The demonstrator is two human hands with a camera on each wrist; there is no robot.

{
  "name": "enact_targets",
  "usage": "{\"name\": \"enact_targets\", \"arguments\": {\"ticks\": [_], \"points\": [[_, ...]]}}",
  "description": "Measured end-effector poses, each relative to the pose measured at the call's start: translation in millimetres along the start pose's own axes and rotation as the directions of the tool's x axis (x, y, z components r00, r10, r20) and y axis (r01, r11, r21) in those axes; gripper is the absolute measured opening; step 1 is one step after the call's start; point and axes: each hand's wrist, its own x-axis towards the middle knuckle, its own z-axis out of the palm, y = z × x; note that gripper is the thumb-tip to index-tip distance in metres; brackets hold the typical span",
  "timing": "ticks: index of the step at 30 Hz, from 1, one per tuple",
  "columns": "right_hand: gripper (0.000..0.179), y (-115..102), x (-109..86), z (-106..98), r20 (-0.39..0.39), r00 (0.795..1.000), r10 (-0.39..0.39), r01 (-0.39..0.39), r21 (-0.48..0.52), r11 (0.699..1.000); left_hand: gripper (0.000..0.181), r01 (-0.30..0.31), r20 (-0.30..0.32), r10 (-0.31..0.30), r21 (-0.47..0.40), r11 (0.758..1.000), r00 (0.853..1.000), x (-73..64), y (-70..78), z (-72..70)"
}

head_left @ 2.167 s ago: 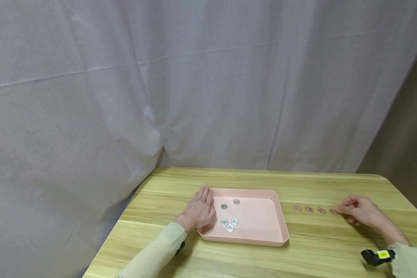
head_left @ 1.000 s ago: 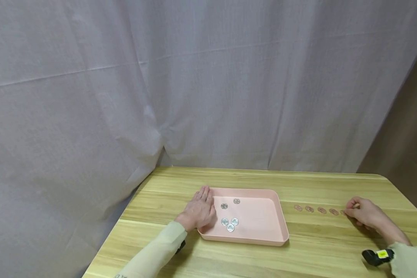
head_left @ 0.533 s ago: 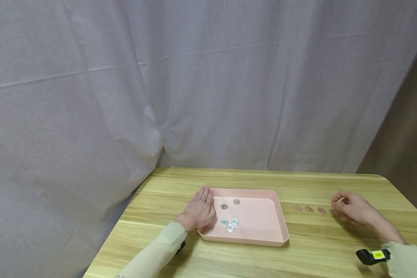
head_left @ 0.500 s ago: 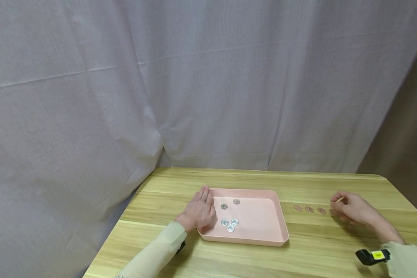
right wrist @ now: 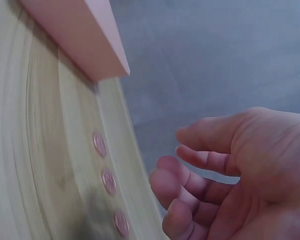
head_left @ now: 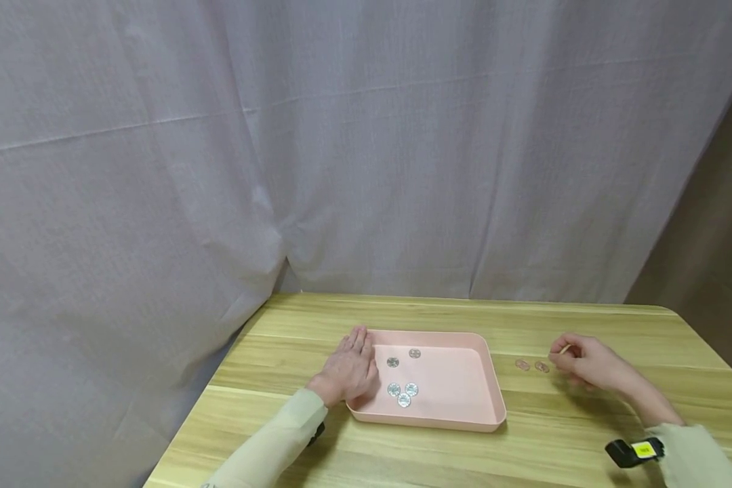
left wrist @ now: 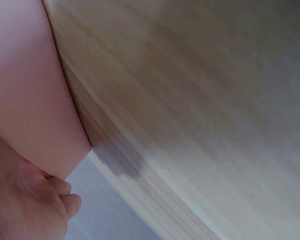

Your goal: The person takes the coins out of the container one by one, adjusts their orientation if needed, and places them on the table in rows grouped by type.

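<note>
My left hand (head_left: 348, 366) lies along the left side of a pink tray (head_left: 457, 383), fingers extended at the rim. In the left wrist view, the left hand (left wrist: 30, 205) is beside the tray's outer wall (left wrist: 35, 90). Several silver coins (head_left: 404, 400) lie inside the tray. To its right, copper-coloured coins (head_left: 522, 364) form a row on the table. My right hand (head_left: 588, 362) is over that row, thumb and fingers loosely bent, hiding part of it in the head view. The right wrist view shows three coins (right wrist: 108, 181) beside the right hand (right wrist: 230, 175), with nothing between its separated fingertips.
The wooden table (head_left: 439, 454) ends at a grey curtain (head_left: 390, 169) behind. A corner of the tray (right wrist: 85, 40) rises past the coin row in the right wrist view. A black wrist device (head_left: 634, 452) is on the right sleeve.
My right hand first moved right to the row's end, where a fifth coin came into view, then came left along the row toward the tray. Left hand, tray and silver coins stayed put.
</note>
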Motion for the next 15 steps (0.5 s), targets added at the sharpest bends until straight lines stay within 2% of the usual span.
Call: {"name": "enact_targets", "arguments": {"ticks": [5, 12, 15], "points": [[0.018, -12.0, 5.0, 12.3, 0.028, 0.999, -0.023, 0.021, 0.037, 0.999, 0.062, -0.001, -0.004, 0.001, -0.008, 1.000, 1.000, 0.7, -0.3, 1.2], [0.023, -28.5, 11.7, 28.8, 0.056, 0.998, 0.011, -0.017, 0.096, 0.995, 0.062, -0.005, -0.003, 0.005, -0.004, 1.000, 1.000, 0.2, -0.2, 0.3], [0.020, -34.1, 13.7, 35.3, 0.066, 0.998, -0.013, 0.005, 0.118, 0.993, 0.062, -0.007, -0.003, 0.008, 0.004, 1.000, 1.000, 0.1, -0.6, -0.2]]}}
